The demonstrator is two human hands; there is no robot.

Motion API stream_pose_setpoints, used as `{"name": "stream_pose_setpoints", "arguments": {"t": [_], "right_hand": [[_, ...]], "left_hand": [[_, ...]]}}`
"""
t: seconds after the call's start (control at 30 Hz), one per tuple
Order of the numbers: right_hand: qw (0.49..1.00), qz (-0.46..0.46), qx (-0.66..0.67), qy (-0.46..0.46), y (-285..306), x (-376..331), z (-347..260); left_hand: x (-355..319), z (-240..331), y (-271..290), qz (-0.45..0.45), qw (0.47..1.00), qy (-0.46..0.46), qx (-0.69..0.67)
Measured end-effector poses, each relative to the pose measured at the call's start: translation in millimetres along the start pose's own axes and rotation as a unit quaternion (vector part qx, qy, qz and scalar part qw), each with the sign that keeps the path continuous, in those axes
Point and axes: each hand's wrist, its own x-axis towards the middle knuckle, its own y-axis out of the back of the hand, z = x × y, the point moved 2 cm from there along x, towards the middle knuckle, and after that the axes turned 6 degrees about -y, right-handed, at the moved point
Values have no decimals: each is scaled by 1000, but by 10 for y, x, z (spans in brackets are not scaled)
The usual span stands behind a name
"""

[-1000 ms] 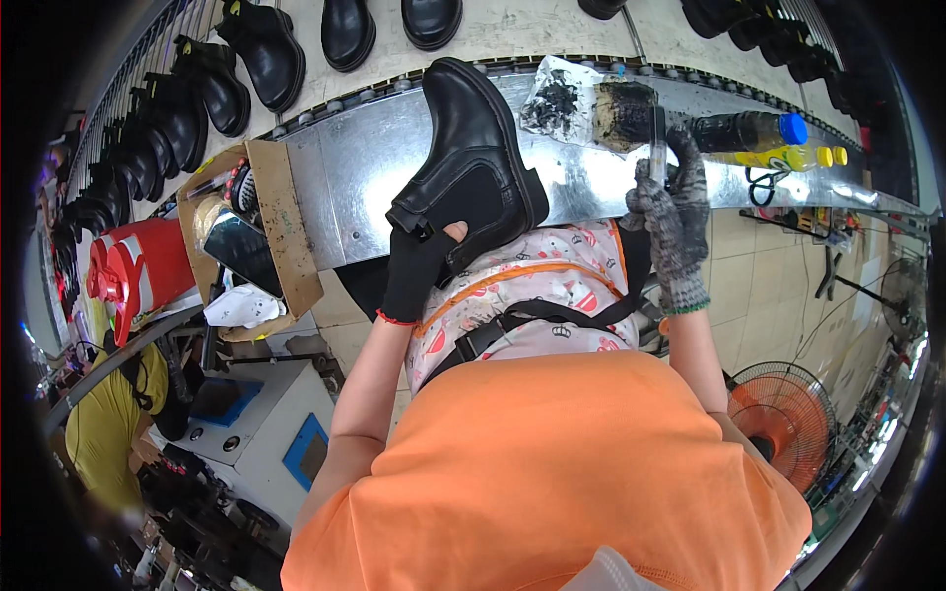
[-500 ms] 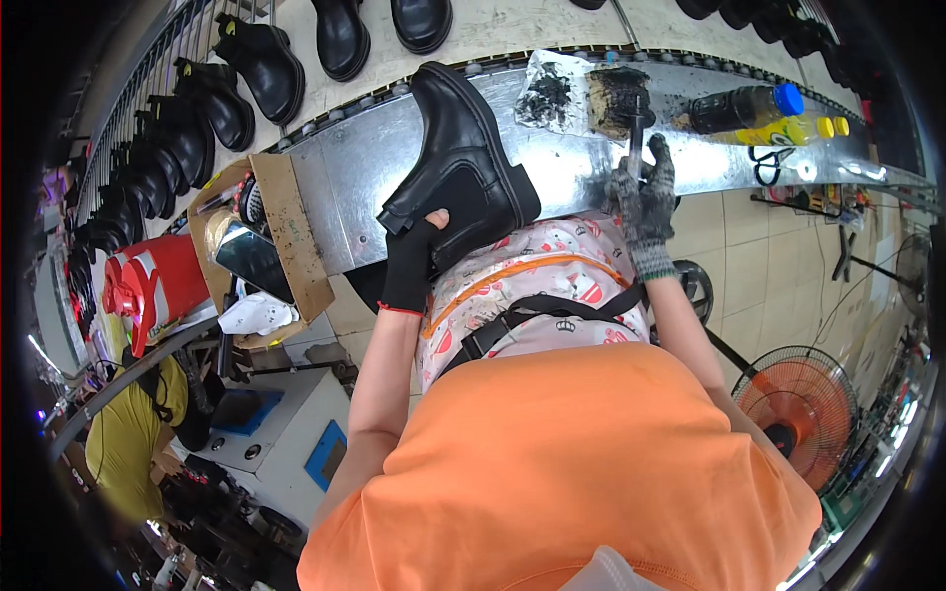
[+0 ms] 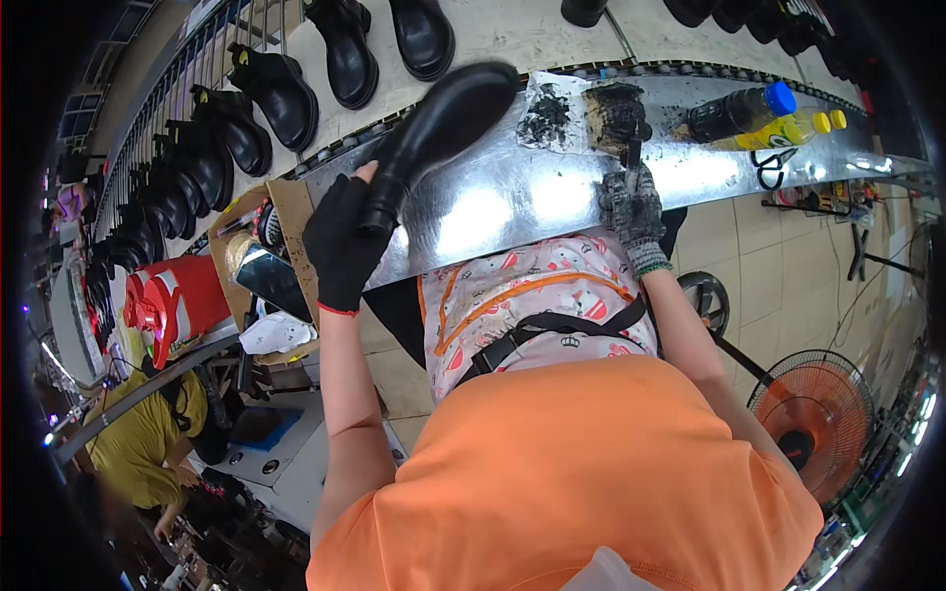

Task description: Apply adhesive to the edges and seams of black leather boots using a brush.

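My left hand (image 3: 345, 239), in a black fingerless glove, grips a black ankle boot (image 3: 448, 118) by its shaft. The boot is raised over the metal bench, sole up and toe pointing away to the right, slightly blurred. In a grey knitted glove, my right hand (image 3: 634, 212) is closed on a slim dark-handled tool (image 3: 634, 150). The tool's far end meets a black-smeared brown pad (image 3: 616, 106); its tip cannot be made out. Beside the pad lies a white sheet (image 3: 552, 110) with black smears.
Behind the metal bench (image 3: 483, 212), a conveyor carries several black boots (image 3: 278, 97). At right are a blue-capped bottle (image 3: 734, 113), yellow bottles (image 3: 788, 131) and scissors (image 3: 772, 169). A cardboard box (image 3: 296, 222) stands left, near a red container (image 3: 187, 300). A fan (image 3: 813, 424) stands lower right.
The boot has swung up and over, from lying side-on near my lap to sole up above the bench. My left hand moved left; my right drew slightly nearer with the tool.
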Motion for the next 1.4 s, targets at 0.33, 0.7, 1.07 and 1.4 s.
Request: {"name": "stream_pose_setpoints", "arguments": {"t": [0.33, 0.7, 1.07, 1.4], "right_hand": [[998, 2, -58, -31, 8, -82, -156], [999, 22, -18, -42, 4, -186, -467], [999, 21, -48, -6, -3, -175, -589], [996, 20, 63, -57, -8, -245, -601]], "left_hand": [[-641, -352, -320, 19, 963, -133, 235], [-761, -392, -368, 46, 967, -114, 222], [-640, -353, -297, 37, 969, -112, 216], [-413, -242, -166, 11, 975, -98, 201]]}}
